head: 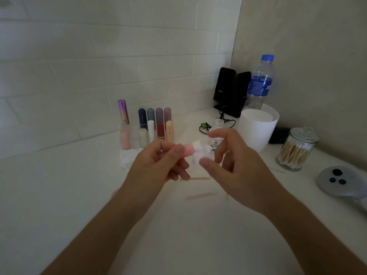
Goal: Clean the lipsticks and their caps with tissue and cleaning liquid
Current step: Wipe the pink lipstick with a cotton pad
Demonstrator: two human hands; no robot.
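My left hand (158, 161) pinches a pink lipstick piece (187, 150) between thumb and fingers, held sideways above the counter. My right hand (228, 155) pinches a crumpled white tissue (200, 152) against the pink piece's right end. Behind the hands stands a clear organizer (156, 126) with several lipsticks in blue, grey, purple, white, red and beige. A tall purple-capped tube (124, 116) stands to its left. A small labelled bottle (217, 139) stands half hidden behind my right fingers. Another white tissue (128, 156) lies on the counter left of my hand.
A white cup (258, 128), a blue-capped water bottle (260, 82) and black speakers (230, 90) fill the back right corner. A glass jar of cotton swabs (296, 151) and a grey controller (337, 180) sit at the right. Wooden sticks (200, 195) lie under my hands.
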